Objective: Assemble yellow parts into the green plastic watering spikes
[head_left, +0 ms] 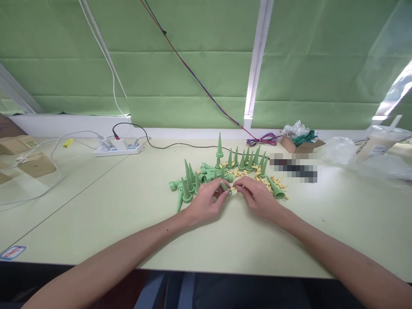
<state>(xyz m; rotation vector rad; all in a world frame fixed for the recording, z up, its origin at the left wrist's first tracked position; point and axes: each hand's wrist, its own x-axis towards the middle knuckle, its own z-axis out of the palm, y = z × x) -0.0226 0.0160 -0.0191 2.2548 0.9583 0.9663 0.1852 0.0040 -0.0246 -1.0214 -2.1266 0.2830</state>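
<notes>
My left hand is closed around a green plastic cone, its tip showing between thumb and fingers. Just to the right, my right hand pinches a small yellow plastic piece close to the cone; whether the two touch I cannot tell. Behind both hands, several green cones stand upright among scattered yellow pieces. More green cones stand or lie left of my left hand. One cone lies on its side by my right hand, wide end toward me.
A power strip with plugs and cables sits at the back left, beside cardboard pieces. At the back right are a small open box, a plastic-wrapped drink cup and a blurred dark object. Coiled wire lies near the wall.
</notes>
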